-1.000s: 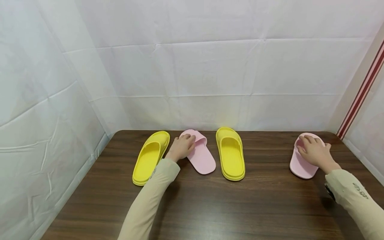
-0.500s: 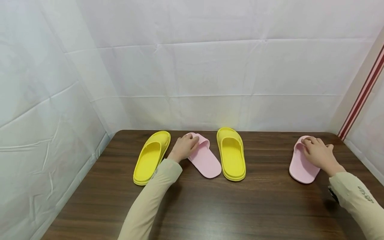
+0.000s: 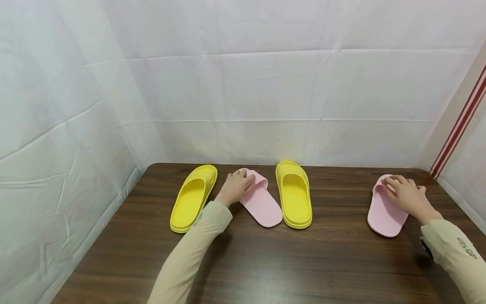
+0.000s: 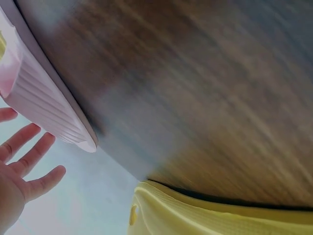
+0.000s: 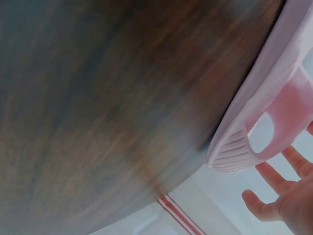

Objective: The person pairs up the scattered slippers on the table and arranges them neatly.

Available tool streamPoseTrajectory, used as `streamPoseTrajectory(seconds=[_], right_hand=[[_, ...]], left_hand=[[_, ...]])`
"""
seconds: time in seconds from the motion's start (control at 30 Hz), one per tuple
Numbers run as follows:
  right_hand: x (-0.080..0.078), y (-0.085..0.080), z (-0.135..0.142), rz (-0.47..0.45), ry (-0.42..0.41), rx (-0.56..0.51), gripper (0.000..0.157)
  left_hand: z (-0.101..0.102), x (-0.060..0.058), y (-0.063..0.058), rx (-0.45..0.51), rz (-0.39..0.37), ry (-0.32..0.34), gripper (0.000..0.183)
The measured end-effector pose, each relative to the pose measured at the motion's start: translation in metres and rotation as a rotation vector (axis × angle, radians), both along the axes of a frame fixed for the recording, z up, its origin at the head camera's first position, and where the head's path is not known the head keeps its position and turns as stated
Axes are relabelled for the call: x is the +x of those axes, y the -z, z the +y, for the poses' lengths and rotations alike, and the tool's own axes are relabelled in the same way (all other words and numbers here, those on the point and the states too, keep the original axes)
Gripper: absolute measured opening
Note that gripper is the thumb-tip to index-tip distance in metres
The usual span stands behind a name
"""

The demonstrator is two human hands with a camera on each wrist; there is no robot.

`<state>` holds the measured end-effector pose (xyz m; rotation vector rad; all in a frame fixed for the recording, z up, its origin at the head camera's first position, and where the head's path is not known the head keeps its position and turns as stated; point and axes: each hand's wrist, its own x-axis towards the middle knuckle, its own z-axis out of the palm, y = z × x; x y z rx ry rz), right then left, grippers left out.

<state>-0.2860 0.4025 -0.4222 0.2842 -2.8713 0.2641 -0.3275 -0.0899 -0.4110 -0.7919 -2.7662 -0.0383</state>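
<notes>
In the head view, my left hand (image 3: 234,188) lies over the strap of a pink slipper (image 3: 263,206), fingers extended. The left wrist view shows that hand's spread fingertips touching the ribbed strap of the pink slipper (image 4: 46,95). This slipper lies slanted, its heel against or very near a yellow slipper (image 3: 295,198). Far to the right, my right hand (image 3: 409,197) rests on the strap of a second pink slipper (image 3: 384,216). Its loosely straight fingers touch the top of the pink slipper (image 5: 234,149) in the right wrist view. Fingers partly cover both straps.
Another yellow slipper (image 3: 188,202) stands left of my left hand, toe toward the back edge. The dark wooden table (image 3: 296,261) reaches to a white sheet wall (image 3: 265,88) behind. A red-striped strip (image 3: 461,122) runs down the right wall.
Under my left hand, the left pink slipper has slid right and toward me, up to the yellow slipper. The right pink slipper has slid slightly toward me with my right hand.
</notes>
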Motion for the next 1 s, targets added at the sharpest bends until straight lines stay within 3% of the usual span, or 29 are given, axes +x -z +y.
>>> streamPoseTrajectory(seconds=[0.23, 0.43, 0.7, 1.0], right_hand=[[-0.005, -0.003, 0.003, -0.056, -0.02, -0.023, 0.036], [-0.003, -0.004, 0.009, -0.107, -0.047, -0.019, 0.033], [0.006, -0.001, 0.011, -0.066, -0.089, -0.017, 0.021], [0.016, -0.002, 0.008, -0.158, -0.083, 0.007, 0.038]], left_hand=[[-0.001, 0.001, 0.004, -0.01, 0.033, 0.014, 0.017], [0.001, 0.009, 0.006, 0.015, 0.008, 0.036, 0.017], [0.004, 0.019, 0.006, -0.016, -0.001, 0.039, 0.023], [0.005, 0.026, 0.008, -0.02, 0.045, 0.078, 0.02]])
